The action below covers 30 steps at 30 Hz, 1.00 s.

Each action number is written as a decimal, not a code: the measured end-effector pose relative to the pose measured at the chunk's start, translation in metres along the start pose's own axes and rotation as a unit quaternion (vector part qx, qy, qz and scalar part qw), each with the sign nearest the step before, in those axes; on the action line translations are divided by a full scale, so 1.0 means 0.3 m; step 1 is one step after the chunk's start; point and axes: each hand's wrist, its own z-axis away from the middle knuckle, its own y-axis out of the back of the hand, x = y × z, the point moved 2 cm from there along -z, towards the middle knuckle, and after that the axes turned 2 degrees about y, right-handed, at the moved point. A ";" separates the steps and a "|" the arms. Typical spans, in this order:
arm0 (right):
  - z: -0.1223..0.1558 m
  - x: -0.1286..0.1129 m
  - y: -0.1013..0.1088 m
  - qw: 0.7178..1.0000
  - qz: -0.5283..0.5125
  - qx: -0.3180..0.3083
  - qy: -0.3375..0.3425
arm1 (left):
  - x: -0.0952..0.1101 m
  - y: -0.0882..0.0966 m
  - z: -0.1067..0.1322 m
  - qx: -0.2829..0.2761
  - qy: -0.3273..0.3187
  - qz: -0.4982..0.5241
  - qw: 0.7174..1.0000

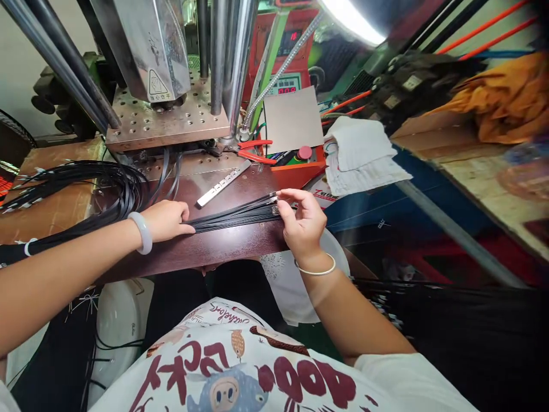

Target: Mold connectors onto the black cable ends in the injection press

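A bundle of flat black cables (234,216) lies across the dark brown work plate (223,246), its metal-tipped ends pointing right. My left hand (165,220) is closed on the bundle near its middle and presses it to the plate. My right hand (300,220) pinches the metal tips at the bundle's end between thumb and fingers. The cables run back left into a large black coil (86,183).
A press machine (150,63) with a perforated metal bed stands at the back. A slotted metal bar (223,183), red pliers (253,150), a grey card (293,119), a red button (304,152) and folded white cloths (360,154) lie nearby. More black cables (450,320) pile at right.
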 end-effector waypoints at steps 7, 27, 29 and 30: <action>0.005 -0.005 0.010 1.000 0.005 -0.005 0.000 | -0.020 0.083 0.002 -0.110 -0.021 0.137 0.984; -0.168 -0.202 -0.076 0.963 0.082 -0.217 0.137 | 0.057 0.096 -0.119 -0.166 -0.115 0.279 0.939; -0.149 -0.219 -0.112 0.947 0.101 -0.246 0.179 | 0.070 0.111 -0.111 -0.131 -0.117 0.237 0.956; -0.137 -0.225 -0.134 0.932 0.126 -0.267 0.209 | 0.074 0.117 -0.103 -0.124 -0.120 0.235 0.957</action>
